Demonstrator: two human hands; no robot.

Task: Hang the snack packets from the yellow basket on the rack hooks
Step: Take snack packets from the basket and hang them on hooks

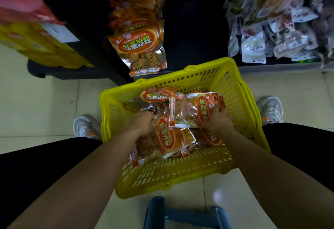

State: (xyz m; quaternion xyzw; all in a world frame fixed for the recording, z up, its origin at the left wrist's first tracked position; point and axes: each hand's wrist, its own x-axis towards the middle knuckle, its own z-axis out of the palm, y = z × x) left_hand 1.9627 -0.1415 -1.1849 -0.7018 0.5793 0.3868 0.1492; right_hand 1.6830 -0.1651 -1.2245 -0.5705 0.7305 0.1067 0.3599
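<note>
Snack packets (166,138) in yellow basket (233,87), printed 红薯沙拉.

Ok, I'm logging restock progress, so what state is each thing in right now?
yellow basket: between the person's feet, holding several packets.
loose packets: piled in the basket, not hung.
top packet: inside the basket, gripped at its edge by the right hand.
left hand: down among the packets, fingertips hidden, grip unclear.
hung packets: hanging in a row on the rack.
</note>
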